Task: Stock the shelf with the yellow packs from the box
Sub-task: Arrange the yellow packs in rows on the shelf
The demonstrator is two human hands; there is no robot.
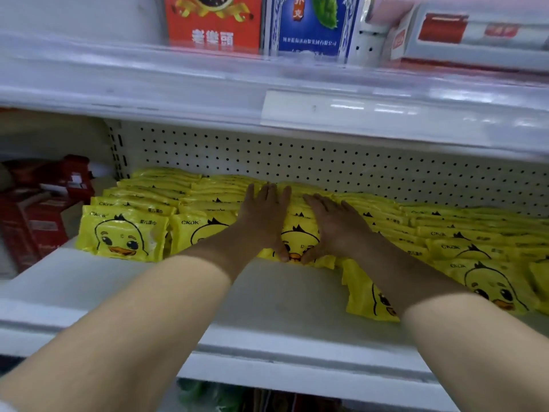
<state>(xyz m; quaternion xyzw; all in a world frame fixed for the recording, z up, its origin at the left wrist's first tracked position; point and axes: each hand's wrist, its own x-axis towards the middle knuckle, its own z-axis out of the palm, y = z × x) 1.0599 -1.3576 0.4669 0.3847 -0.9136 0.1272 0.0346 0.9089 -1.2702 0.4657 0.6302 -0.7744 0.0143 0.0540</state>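
Packs (121, 236): yellow, duck-printed, in rows

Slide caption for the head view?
Left hand and right hand press on a row of yellow duck packs on the white shelf.

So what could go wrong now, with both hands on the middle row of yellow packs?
The left hand and right hand press on the middle row; a hard push might tip its packs onto neighbouring rows.
The tilted front pack beside the right forearm sits farther forward than the others; the arm might knock it off the shelf.
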